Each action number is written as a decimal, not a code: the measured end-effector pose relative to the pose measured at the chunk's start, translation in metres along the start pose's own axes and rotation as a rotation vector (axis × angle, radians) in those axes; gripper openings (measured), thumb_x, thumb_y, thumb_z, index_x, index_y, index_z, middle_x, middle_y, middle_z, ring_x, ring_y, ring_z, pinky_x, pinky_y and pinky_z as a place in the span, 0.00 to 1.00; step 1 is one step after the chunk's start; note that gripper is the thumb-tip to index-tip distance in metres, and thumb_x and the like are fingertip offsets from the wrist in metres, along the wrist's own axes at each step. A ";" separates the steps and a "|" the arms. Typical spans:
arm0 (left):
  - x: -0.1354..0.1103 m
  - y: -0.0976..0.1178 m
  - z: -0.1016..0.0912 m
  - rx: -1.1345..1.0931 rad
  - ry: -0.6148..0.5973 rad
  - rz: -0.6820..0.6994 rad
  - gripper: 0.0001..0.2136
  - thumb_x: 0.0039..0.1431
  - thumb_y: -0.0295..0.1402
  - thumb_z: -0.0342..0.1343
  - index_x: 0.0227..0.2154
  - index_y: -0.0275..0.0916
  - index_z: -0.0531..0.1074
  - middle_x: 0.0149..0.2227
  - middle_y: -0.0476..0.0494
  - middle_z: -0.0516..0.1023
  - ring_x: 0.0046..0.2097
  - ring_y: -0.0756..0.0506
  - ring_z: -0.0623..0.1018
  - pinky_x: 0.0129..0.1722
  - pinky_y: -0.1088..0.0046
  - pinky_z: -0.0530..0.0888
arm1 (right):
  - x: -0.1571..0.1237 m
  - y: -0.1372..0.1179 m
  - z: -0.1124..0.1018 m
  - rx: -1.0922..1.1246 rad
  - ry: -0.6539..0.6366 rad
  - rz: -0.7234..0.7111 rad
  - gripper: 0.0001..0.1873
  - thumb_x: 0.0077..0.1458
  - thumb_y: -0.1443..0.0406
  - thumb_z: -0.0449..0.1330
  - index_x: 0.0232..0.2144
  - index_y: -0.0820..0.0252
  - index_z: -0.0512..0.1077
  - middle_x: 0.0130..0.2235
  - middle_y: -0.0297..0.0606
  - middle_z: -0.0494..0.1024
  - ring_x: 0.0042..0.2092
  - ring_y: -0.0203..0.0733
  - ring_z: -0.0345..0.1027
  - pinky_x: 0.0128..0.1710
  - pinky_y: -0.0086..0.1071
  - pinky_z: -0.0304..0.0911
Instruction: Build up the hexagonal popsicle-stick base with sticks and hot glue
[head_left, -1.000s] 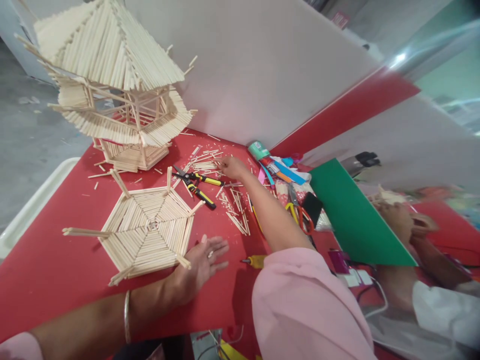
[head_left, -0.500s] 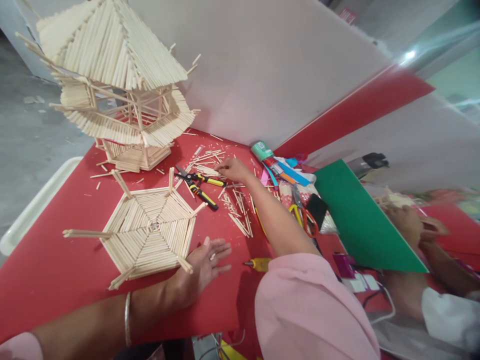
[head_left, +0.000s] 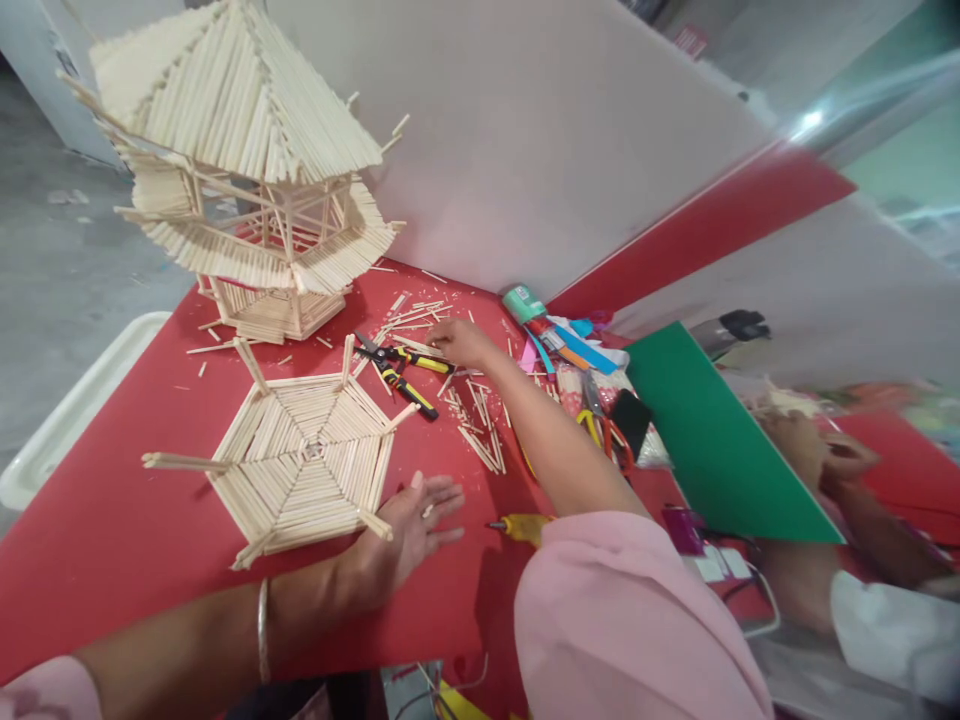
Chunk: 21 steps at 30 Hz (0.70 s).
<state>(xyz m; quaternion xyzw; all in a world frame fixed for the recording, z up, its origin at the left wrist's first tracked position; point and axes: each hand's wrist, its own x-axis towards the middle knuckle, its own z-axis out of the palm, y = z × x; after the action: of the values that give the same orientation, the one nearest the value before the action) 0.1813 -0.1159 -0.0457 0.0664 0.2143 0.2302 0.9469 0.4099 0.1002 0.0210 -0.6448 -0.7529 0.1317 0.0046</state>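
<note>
My left hand [head_left: 420,525] lies palm up beside the near right edge of a hexagonal stick panel [head_left: 315,450], its fingers spread. A small pale piece or ring shows at its fingers; which one I cannot tell. Several bundled stick posts rise from the panel's corners. Farther off, my right hand [head_left: 459,343] reaches into loose wooden sticks [head_left: 420,318], its fingers bent down and drawn together; what they pinch is hidden. Just below it lie yellow-and-black cutting pliers [head_left: 397,368] with open jaws. A yellow glue gun [head_left: 521,528] rests near my right sleeve.
A tall stick pavilion [head_left: 255,180] stands at the back left of the red table [head_left: 97,540]. Scissors [head_left: 600,420], a dark phone [head_left: 631,418] and tape rolls [head_left: 525,300] lie right of my arm. A green board [head_left: 720,440] separates a co-worker's hands [head_left: 810,445].
The view has shifted slightly, moving the pavilion and panel a little to the right. My right hand stays among the sticks, its fingers slightly moved; my left hand keeps its palm-up pose.
</note>
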 end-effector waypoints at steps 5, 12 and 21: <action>0.001 -0.001 -0.005 0.007 -0.039 0.014 0.22 0.67 0.50 0.55 0.51 0.37 0.74 0.68 0.28 0.65 0.74 0.31 0.56 0.69 0.44 0.58 | -0.021 0.018 -0.011 -0.050 0.075 0.166 0.15 0.59 0.68 0.61 0.45 0.58 0.84 0.46 0.41 0.86 0.46 0.47 0.78 0.42 0.30 0.66; 0.002 0.000 -0.004 -0.007 -0.035 0.013 0.22 0.66 0.50 0.56 0.49 0.35 0.75 0.67 0.27 0.67 0.74 0.30 0.56 0.69 0.43 0.57 | -0.066 0.033 -0.017 -0.003 0.019 0.199 0.09 0.57 0.66 0.65 0.37 0.58 0.85 0.35 0.37 0.86 0.37 0.42 0.78 0.36 0.28 0.63; -0.002 0.007 0.005 0.013 0.043 0.001 0.18 0.67 0.47 0.56 0.45 0.35 0.77 0.62 0.29 0.73 0.71 0.31 0.63 0.69 0.45 0.60 | -0.117 0.019 0.004 0.101 -0.011 0.135 0.07 0.56 0.70 0.65 0.35 0.58 0.84 0.35 0.34 0.87 0.38 0.40 0.79 0.37 0.28 0.65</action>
<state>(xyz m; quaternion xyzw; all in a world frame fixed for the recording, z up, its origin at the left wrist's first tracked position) 0.1793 -0.1109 -0.0387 0.0678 0.2359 0.2304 0.9416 0.4472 -0.0120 0.0320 -0.6922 -0.7002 0.1731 0.0241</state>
